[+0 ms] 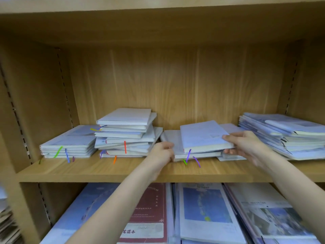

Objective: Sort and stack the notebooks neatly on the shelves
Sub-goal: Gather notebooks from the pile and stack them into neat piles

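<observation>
A low pile of pale white-covered notebooks (202,148) is gripped at both ends by the left hand (162,152) and right hand (244,143) on the wooden shelf (123,169). The taller white pile (126,132) beside it lies skewed (unsorted, seemingly); much is left.

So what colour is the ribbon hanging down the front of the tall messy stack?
Red ribbon, clearest in the head view.
</observation>
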### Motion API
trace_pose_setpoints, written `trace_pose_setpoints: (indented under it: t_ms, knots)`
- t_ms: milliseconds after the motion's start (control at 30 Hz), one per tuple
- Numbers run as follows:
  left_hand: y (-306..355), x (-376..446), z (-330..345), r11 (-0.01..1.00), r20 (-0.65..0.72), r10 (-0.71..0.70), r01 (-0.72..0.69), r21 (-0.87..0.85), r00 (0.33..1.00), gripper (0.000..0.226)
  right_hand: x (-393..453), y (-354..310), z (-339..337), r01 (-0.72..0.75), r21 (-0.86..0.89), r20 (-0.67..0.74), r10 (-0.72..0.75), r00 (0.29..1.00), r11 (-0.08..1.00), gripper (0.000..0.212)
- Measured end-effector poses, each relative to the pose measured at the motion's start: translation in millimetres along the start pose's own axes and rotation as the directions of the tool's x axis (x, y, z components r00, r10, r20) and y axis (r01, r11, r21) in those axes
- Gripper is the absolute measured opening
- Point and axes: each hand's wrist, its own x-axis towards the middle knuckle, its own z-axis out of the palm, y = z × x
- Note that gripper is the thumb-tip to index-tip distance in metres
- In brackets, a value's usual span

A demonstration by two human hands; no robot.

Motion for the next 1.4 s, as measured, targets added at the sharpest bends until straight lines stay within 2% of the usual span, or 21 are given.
trace_pose_setpoints:
  t_ms: [67,100,133,167,200,233,267,300,333,433,500,567,667,700,900,1033,1100,1167,1267,1333,1400]
  knots:
    - [-1.5,-4.0,2.3,0.987,-0.006,0.068,-0.066,0.146,0.998,0.036,-0.8,-1.4,1.9,-0.002,-0.081,-0.028,0.0,1.0,0.997,0.054]
    - [-0.4,-5.3,2.0,0.976,0.003,0.095,-0.094,0.197,0.995,0.035,-2.1,-2.9,2.5,0.0,-0.176,-0.054,-0.01,0.999,0.984,0.052]
    - [1.4,-7.2,0.8,0.963,0.012,0.116,-0.116,0.243,0.993,0.035,-4.6,-5.2,3.6,0.018,-0.361,-0.08,-0.05,0.996,0.932,0.049]
    - [4.1,-9.7,-0.6,0.957,0.004,0.128,-0.124,0.263,0.992,0.036,-7.7,-7.9,5.3,0.044,-0.615,-0.1,-0.133,0.986,0.788,0.045]
    - [6.3,-11.1,-2.0,0.952,0.004,0.128,-0.124,0.279,0.992,0.036,-10.5,-10.2,7.0,0.062,-0.835,-0.089,-0.245,0.965,0.546,0.043]
    - [6.9,-10.9,-2.7,0.949,0.013,0.122,-0.12,0.29,0.992,0.037,-13.0,-12.1,8.9,0.055,-0.959,-0.051,-0.359,0.932,0.278,0.041]
    - [7.2,-10.7,-2.7,0.948,0.023,0.117,-0.118,0.295,0.993,0.037,-14.8,-14.0,11.4,0.051,-0.994,0.004,-0.449,0.894,0.093,0.042]
    - [7.9,-11.7,-2.4,0.951,0.012,0.11,-0.109,0.291,0.994,0.038,-16.5,-15.5,14.9,0.081,-0.997,0.07,-0.492,0.868,0.001,0.046]
    - [8.4,-11.1,-3.1,0.958,-0.006,0.095,-0.09,0.273,0.995,0.037,-17.2,-16.8,18.9,0.164,-0.986,0.161,-0.481,0.862,-0.035,0.053]
    - [12.3,-10.7,-6.2,0.994,-0.01,0.019,-0.018,0.104,1.0,0.031,-18.0,-12.1,36.3,0.543,-0.835,0.504,-0.272,0.82,0.089,0.07]
    - [16.2,-12.2,-5.7,1.0,0.005,-0.026,0.026,0.016,1.0,0.023,-17.5,-1.3,43.5,0.606,-0.794,0.579,-0.247,0.777,0.048,0.066]
    - [20.3,-13.4,-1.3,0.999,0.002,-0.049,0.049,-0.003,0.999,0.02,-15.4,6.3,41.4,0.634,-0.77,0.567,-0.375,0.734,0.075,0.054]
    - [26.0,-13.3,5.2,0.995,-0.029,-0.075,0.073,-0.073,0.997,0.027,-16.3,6.0,35.7,0.656,-0.704,0.467,-0.52,0.716,0.272,0.033]
    - [27.1,-12.9,5.8,0.989,-0.042,-0.088,0.082,-0.122,0.995,0.032,-16.9,4.6,34.3,0.657,-0.695,0.452,-0.532,0.716,0.293,0.03]
    - [33.1,-17.0,3.8,0.94,-0.042,-0.101,0.082,-0.331,0.994,0.04,-20.9,10.1,27.5,0.658,-0.712,0.498,-0.486,0.718,0.245,0.049]
    - [31.5,-22.0,-6.1,0.993,-0.033,0.019,-0.022,-0.119,0.999,0.035,-26.2,9.4,32.8,0.642,-0.722,0.491,-0.463,0.738,0.257,0.052]
    - [27.5,-24.2,-24.6,0.988,-0.111,0.154,-0.153,0.018,0.982,0.033,-28.6,5.5,42.3,0.624,-0.692,0.458,-0.448,0.768,0.362,0.051]
    - [27.9,-27.8,-53.2,0.951,-0.24,0.305,-0.28,0.135,0.922,0.027,-29.3,-1.5,58.0,0.628,-0.631,0.421,-0.478,0.771,0.457,0.047]
    - [31.7,-28.9,-105.0,0.866,-0.416,0.497,-0.404,0.296,0.761,0.025,-24.7,-18.6,95.7,0.616,-0.473,0.386,-0.48,0.788,0.631,0.044]
    - [31.8,-25.5,-136.5,0.829,-0.493,0.553,-0.391,0.399,0.671,0.031,-23.6,-32.2,123.8,0.549,-0.288,0.36,-0.442,0.821,0.785,0.037]
    - [29.7,-18.6,-160.6,0.829,-0.517,0.544,-0.327,0.453,0.661,0.038,-20.0,-41.5,149.0,0.448,-0.124,0.318,-0.392,0.863,0.885,0.03]
